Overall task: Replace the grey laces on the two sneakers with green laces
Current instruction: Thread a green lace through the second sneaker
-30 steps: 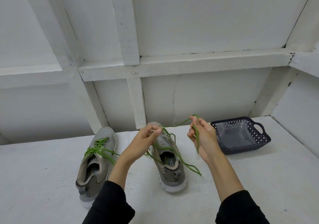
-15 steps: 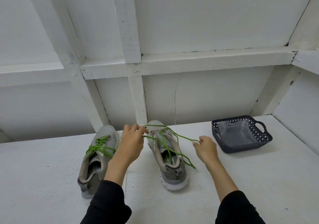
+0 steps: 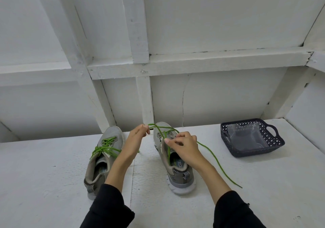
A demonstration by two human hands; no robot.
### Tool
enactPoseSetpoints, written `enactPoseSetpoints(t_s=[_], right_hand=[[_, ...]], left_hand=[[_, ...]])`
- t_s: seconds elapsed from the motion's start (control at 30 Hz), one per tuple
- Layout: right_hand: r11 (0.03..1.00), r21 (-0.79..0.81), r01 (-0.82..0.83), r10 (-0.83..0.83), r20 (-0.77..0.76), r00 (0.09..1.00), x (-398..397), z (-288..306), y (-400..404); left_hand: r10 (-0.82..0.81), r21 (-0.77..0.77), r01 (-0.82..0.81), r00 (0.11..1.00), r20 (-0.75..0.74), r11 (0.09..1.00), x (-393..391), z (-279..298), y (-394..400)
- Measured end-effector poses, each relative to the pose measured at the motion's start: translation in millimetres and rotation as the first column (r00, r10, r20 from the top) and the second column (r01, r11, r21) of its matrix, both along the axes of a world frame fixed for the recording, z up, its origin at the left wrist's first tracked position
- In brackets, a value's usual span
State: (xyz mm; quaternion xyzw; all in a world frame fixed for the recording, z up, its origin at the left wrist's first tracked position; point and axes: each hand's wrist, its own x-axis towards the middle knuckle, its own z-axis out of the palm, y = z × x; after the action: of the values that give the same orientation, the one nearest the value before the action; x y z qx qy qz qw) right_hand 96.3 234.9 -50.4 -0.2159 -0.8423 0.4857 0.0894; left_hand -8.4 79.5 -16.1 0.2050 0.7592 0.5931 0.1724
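Two grey sneakers stand side by side on the white table, toes pointing away from me. The left sneaker (image 3: 105, 155) carries a tied green lace (image 3: 105, 147). Over the right sneaker (image 3: 177, 173) runs a loose green lace (image 3: 212, 159); one end trails off to the right across the table. My left hand (image 3: 135, 141) pinches one strand of that lace just left of the toe. My right hand (image 3: 182, 147) hovers over the tongue, fingers curled and pinching the lace there.
A dark perforated plastic basket (image 3: 274, 141) with a clear plastic bag inside sits at the back right. White wooden beams and panels close off the back of the table (image 3: 52, 183). My black sleeves fill the lower edge.
My right hand has swung from the right of the shoe to above its tongue. My left hand has stayed left of the toe. The lace end now lies farther out to the right.
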Motion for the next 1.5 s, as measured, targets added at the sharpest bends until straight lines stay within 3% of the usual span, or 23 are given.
enactPoseSetpoints(t_s=[0.13, 0.17, 0.23, 0.33, 0.43, 0.6, 0.73, 0.8, 0.87, 0.93, 1.0, 1.07, 1.13, 1.23, 1.3, 1.4, 1.5], right_hand=[[0.993, -0.100, 0.058, -0.063, -0.046, 0.997, -5.7, 1.5, 0.1], [0.974, -0.207, 0.095, -0.119, -0.109, 0.987, -5.0, 3.1, 1.8], [0.847, -0.498, 0.184, -0.314, -0.190, 0.930, -1.4, 9.4, 7.1], [0.691, -0.656, 0.305, -0.541, -0.189, 0.820, 4.5, 8.8, 25.3], [0.640, -0.700, 0.318, -0.596, -0.191, 0.780, 7.9, 6.1, 36.7], [0.573, -0.807, 0.142, -0.558, -0.257, 0.789, 10.4, 14.5, 31.0], [0.671, -0.740, 0.046, -0.401, -0.310, 0.862, 9.4, 26.7, 16.7], [0.707, -0.707, -0.007, -0.318, -0.327, 0.890, 7.8, 29.6, 11.6], [0.682, -0.728, -0.065, -0.276, -0.339, 0.899, 5.6, 31.3, 8.2], [0.624, -0.777, -0.077, -0.288, -0.321, 0.902, 3.7, 33.0, 7.4], [0.454, -0.888, -0.067, -0.352, -0.248, 0.903, 3.3, 33.4, 10.5], [0.188, -0.979, -0.076, -0.448, -0.154, 0.881, 4.6, 30.4, 19.5], [0.086, -0.994, -0.069, -0.551, -0.105, 0.828, 6.7, 21.2, 31.0], [0.161, -0.987, -0.008, -0.720, -0.123, 0.683, 8.9, 1.3, 43.6], [0.238, -0.970, 0.060, -0.769, -0.150, 0.621, 8.6, -8.2, 45.2], [0.396, -0.898, 0.192, -0.689, -0.153, 0.709, 0.1, -19.6, 43.3], [0.714, -0.646, 0.270, -0.434, -0.106, 0.895, -20.0, -27.0, 37.0]], left_hand=[[-0.075, 0.023, 0.076, 0.995, -0.072, 0.997, 1.4, -5.6, -1.1], [-0.051, 0.040, 0.054, 0.996, -0.079, 0.998, 0.1, -6.7, -1.0], [0.033, 0.054, -0.028, 0.994, -0.108, 0.998, -3.4, -11.8, -3.0], [0.137, -0.123, -0.182, 0.941, -0.310, 0.975, -10.8, -19.1, -7.8], [0.141, -0.314, -0.304, 0.882, -0.450, 0.899, -10.9, -19.9, -5.4], [0.083, -0.388, -0.354, 0.820, -0.566, 0.851, -6.1, -26.9, 3.7], [-0.061, -0.214, -0.050, 0.876, -0.479, 0.976, 10.1, -23.1, 15.2], [-0.182, -0.269, 0.054, 0.861, -0.474, 0.961, 16.9, -21.2, 22.6], [-0.246, -0.322, 0.082, 0.825, -0.509, 0.943, 18.5, -21.3, 26.4], [-0.241, -0.211, 0.163, 0.871, -0.428, 0.964, 18.1, -20.7, 26.6], [-0.149, 0.080, 0.164, 0.974, -0.170, 0.983, 18.1, -17.7, 23.5], [0.036, 0.360, -0.102, 0.982, 0.184, 0.928, 13.7, -15.1, 18.4], [0.266, 0.430, -0.453, 0.864, 0.427, 0.781, 2.8, -18.0, 8.5], [0.522, 0.387, -0.687, 0.722, 0.454, 0.615, -8.8, -27.4, -5.5], [0.544, 0.393, -0.688, 0.725, 0.423, 0.611, -6.7, -31.8, -7.0], [0.480, 0.367, -0.590, 0.803, 0.353, 0.719, 6.2, -38.0, 1.8], [0.336, 0.322, -0.362, 0.932, 0.135, 0.875, 26.9, -49.2, 16.1]])
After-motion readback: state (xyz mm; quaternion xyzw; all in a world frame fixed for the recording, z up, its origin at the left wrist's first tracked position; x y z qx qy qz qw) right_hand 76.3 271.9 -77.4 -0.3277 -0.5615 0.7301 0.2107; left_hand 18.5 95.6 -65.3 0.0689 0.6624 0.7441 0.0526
